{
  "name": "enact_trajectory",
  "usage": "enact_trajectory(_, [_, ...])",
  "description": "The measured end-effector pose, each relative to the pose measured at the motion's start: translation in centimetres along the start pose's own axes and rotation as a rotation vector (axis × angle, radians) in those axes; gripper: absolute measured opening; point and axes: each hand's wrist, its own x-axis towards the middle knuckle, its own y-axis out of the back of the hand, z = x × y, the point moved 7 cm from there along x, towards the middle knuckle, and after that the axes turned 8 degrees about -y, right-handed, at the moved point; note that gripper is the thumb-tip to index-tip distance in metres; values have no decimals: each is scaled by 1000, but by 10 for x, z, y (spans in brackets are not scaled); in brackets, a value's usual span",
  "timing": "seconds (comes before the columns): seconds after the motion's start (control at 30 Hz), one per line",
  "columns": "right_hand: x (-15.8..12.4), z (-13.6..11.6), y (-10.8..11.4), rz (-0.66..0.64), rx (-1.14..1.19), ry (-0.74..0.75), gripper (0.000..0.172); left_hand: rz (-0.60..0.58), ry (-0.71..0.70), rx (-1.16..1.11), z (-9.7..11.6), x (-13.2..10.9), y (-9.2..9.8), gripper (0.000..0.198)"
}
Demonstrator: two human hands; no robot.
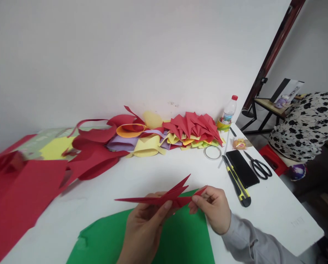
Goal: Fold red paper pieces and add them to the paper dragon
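A folded red paper crane (164,200), with pointed tips, is held in the air between both hands. My left hand (147,223) is closed round its middle, thumb on the near side. My right hand (213,207) pinches the crane's right-hand tip between thumb and fingers. Beneath my hands lies a sheet of green paper (185,238) on the white table. At the back, a pile of similar folded red paper pieces (192,126) rests on yellow and orange ones.
Red paper sheets (32,190) and curled coloured strips cover the left side. To the right are a tape roll (212,152), a utility knife (236,181), a black phone-like slab (243,168), scissors (260,167) and a bottle (228,114). A person in a floral garment (303,124) sits beyond the table.
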Motion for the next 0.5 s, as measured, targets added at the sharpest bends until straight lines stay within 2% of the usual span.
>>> enact_trajectory(0.1, [3, 4, -2, -61, 97, -58, 41, -33, -31, 25, 2, 1, -2, 28])
enact_trajectory(0.27, [9, 17, -4, -118, 292, -230, 45, -97, -164, 104, 13, 3, -7, 21])
enact_trajectory(0.5, [7, 31, -8, -200, 451, -445, 43, -129, -201, 208, 16, 3, -7, 20])
